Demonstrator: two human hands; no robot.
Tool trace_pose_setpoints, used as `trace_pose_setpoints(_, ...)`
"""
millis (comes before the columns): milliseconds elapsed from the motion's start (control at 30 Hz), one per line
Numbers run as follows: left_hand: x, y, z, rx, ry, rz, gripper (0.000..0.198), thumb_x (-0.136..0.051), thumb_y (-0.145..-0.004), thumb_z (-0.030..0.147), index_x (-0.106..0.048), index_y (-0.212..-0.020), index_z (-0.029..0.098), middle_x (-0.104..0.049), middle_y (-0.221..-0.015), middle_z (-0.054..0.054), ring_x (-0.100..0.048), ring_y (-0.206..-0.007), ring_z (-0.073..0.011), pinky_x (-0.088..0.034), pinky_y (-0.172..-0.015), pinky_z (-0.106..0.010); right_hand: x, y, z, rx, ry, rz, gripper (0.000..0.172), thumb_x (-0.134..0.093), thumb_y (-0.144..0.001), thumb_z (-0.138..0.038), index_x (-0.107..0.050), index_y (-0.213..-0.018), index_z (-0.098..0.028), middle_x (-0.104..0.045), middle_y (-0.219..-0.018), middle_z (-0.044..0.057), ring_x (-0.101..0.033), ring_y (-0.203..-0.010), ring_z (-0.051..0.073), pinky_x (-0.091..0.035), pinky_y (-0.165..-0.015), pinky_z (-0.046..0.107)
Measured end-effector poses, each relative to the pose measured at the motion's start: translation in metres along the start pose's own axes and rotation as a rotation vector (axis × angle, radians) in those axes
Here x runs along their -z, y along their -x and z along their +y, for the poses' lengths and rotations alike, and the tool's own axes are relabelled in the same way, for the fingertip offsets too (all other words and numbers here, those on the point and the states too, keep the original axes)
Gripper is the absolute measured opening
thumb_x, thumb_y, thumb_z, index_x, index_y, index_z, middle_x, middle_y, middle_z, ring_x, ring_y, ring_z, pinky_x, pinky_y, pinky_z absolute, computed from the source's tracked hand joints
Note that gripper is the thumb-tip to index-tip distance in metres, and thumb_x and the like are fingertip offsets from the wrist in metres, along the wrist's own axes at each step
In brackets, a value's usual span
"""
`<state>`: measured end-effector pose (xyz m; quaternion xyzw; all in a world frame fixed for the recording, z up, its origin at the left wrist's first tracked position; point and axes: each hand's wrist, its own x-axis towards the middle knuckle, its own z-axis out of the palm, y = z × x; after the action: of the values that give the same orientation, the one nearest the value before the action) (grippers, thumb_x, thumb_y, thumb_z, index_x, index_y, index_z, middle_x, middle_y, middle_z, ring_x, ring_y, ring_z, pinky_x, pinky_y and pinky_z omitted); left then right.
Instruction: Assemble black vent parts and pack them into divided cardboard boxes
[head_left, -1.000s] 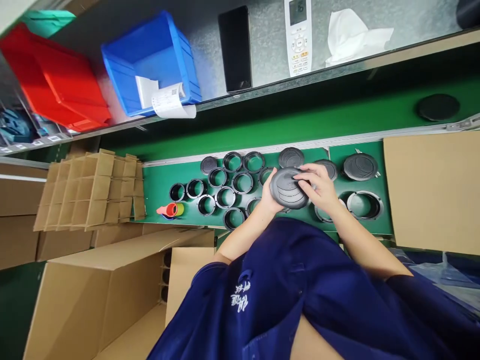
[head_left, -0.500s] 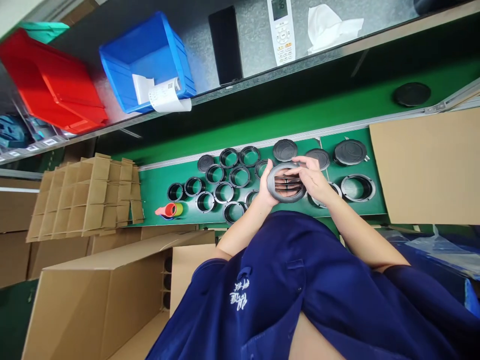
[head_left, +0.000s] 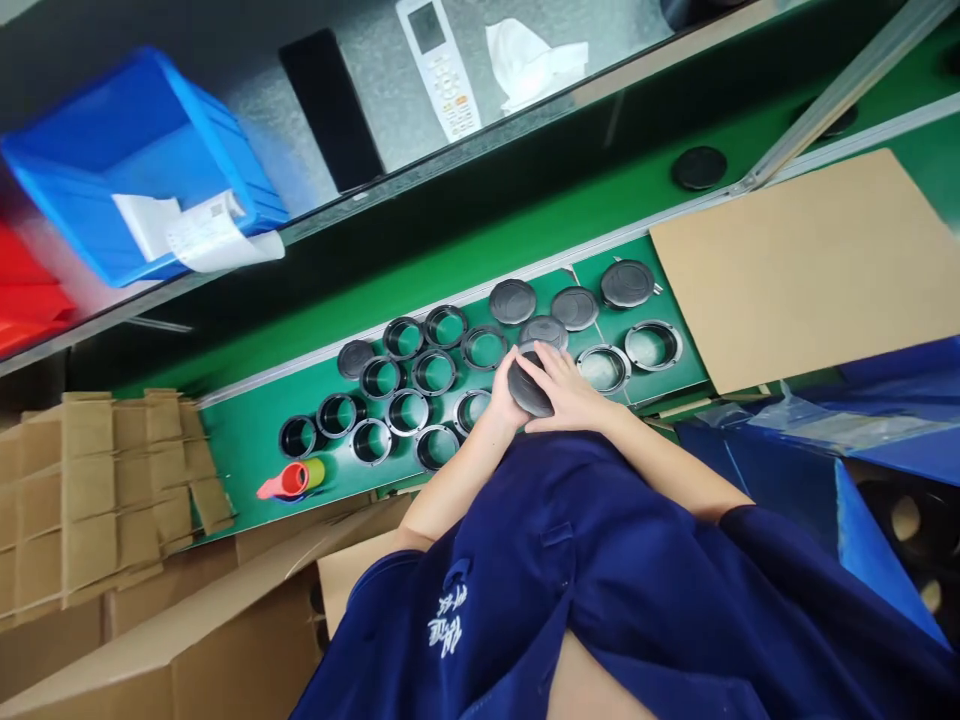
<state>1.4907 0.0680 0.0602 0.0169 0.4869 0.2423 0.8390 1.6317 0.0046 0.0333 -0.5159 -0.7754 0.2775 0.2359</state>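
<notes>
Both of my hands hold one round black plastic vent part (head_left: 525, 392) just above the green work surface (head_left: 247, 450). My left hand (head_left: 501, 400) cups its left edge. My right hand (head_left: 566, 390) lies over its right side, fingers curled on it. Several open black rings (head_left: 409, 385) stand in rows to the left of the hands. Closed black round covers (head_left: 574, 307) and two larger rings (head_left: 652, 345) lie just beyond and to the right.
A cardboard sheet (head_left: 795, 260) lies at the right. A cardboard divider grid (head_left: 112, 490) and open cartons (head_left: 187, 640) sit at the left. A red and yellow tape roll (head_left: 292, 478) lies on the green surface. Above, a shelf holds a blue bin (head_left: 135, 170), phone (head_left: 330, 110), remote (head_left: 439, 65).
The view has swung left and tilted. The black part has turned in my hands from face up, through its slatted side, to held lower with my right hand laid over it.
</notes>
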Motion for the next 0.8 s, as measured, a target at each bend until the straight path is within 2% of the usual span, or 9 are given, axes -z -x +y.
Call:
trace_pose_setpoints(67,-0.002,-0.006,-0.011,0.019,-0.072,0.035,0.051,-0.047,-0.099,0.063,-0.072,-0.103,0.018,-0.078,-0.104,-0.012,-0.070,-0.114,-0.0311,-0.051,-0.108,-0.048,-0.008,0.011,0.009,-0.091,-0.035,-0.005,0.122,-0.079,-0.075,-0.070,-0.017,-0.169,-0.023,-0.024,-0.165,0.023,-0.028,-0.149,0.044,-0.033,-0.118,0.063)
trace_pose_setpoints(133,-0.001,-0.012,-0.017,0.051,-0.180,0.064,0.055,-0.042,-0.100,0.066,-0.071,-0.107,0.019,-0.077,-0.112,-0.014,-0.067,-0.121,-0.0320,-0.048,-0.112,-0.051,-0.013,0.026,0.026,-0.246,0.016,0.050,0.120,-0.079,-0.074,-0.068,-0.019,-0.168,-0.023,-0.028,-0.161,0.023,-0.034,-0.144,0.045,-0.034,-0.116,0.063)
trace_pose_setpoints(233,0.006,-0.016,-0.016,0.056,-0.331,0.072,0.055,-0.040,-0.102,0.064,-0.071,-0.110,0.019,-0.072,-0.128,-0.016,-0.061,-0.130,-0.0329,-0.045,-0.114,-0.055,-0.023,0.051,0.060,-0.551,0.245,0.143,0.115,-0.078,-0.075,-0.068,-0.027,-0.166,-0.020,-0.026,-0.160,0.027,-0.031,-0.143,0.051,-0.022,-0.117,0.072)
trace_pose_setpoints(300,0.013,-0.017,-0.011,0.045,-0.378,0.059,0.051,-0.043,-0.103,0.060,-0.072,-0.109,0.018,-0.069,-0.134,-0.017,-0.060,-0.132,-0.0322,-0.044,-0.115,-0.053,-0.031,0.062,0.082,-0.652,0.369,0.118,0.115,-0.079,-0.074,-0.069,-0.030,-0.165,-0.019,-0.024,-0.161,0.029,-0.030,-0.145,0.052,-0.014,-0.117,0.075)
trace_pose_setpoints(433,0.026,-0.016,-0.006,0.049,-0.392,0.031,0.044,-0.050,-0.101,0.053,-0.073,-0.105,0.016,-0.070,-0.132,-0.018,-0.066,-0.122,-0.0284,-0.049,-0.110,-0.046,-0.043,0.062,0.102,-0.657,0.434,-0.007,0.116,-0.075,-0.077,-0.073,-0.027,-0.166,-0.017,-0.024,-0.165,0.030,-0.027,-0.149,0.049,-0.009,-0.119,0.073)
trace_pose_setpoints(533,0.037,-0.012,-0.006,0.000,-0.404,0.045,0.036,-0.060,-0.097,0.049,-0.074,-0.103,0.015,-0.074,-0.120,-0.016,-0.071,-0.108,-0.0245,-0.055,-0.099,-0.038,-0.040,0.050,0.101,-0.626,0.405,0.000,0.096,-0.056,-0.094,-0.067,-0.026,-0.166,-0.013,-0.019,-0.169,0.028,-0.018,-0.155,0.044,-0.010,-0.122,0.070)
trace_pose_setpoints(667,0.054,-0.008,-0.006,-0.286,-0.547,0.217,0.018,-0.072,-0.087,0.032,-0.073,-0.094,0.016,-0.076,-0.097,-0.010,-0.070,-0.083,-0.0165,-0.052,-0.072,-0.026,-0.038,0.038,0.102,-0.596,0.422,0.260,0.079,-0.033,-0.105,-0.055,-0.019,-0.167,-0.009,-0.009,-0.173,0.022,-0.006,-0.160,0.038,-0.009,-0.125,0.064)
trace_pose_setpoints(733,0.060,-0.009,-0.006,-0.420,-0.631,0.306,0.013,-0.073,-0.083,0.027,-0.071,-0.091,0.017,-0.075,-0.090,-0.006,-0.067,-0.077,-0.0140,-0.046,-0.064,-0.023,-0.047,0.035,0.105,-0.565,0.407,0.257,0.075,-0.032,-0.106,-0.051,-0.023,-0.166,-0.007,-0.014,-0.172,0.022,-0.009,-0.160,0.037,-0.009,-0.127,0.062)
trace_pose_setpoints(800,0.062,-0.012,-0.006,-0.479,-0.707,0.334,0.014,-0.073,-0.081,0.027,-0.071,-0.091,0.018,-0.074,-0.087,-0.005,-0.066,-0.075,-0.0141,-0.044,-0.062,-0.023,-0.058,0.031,0.109,-0.533,0.374,0.184,0.071,-0.032,-0.106,-0.049,-0.030,-0.164,-0.007,-0.022,-0.170,0.022,-0.016,-0.159,0.035,-0.009,-0.127,0.060)
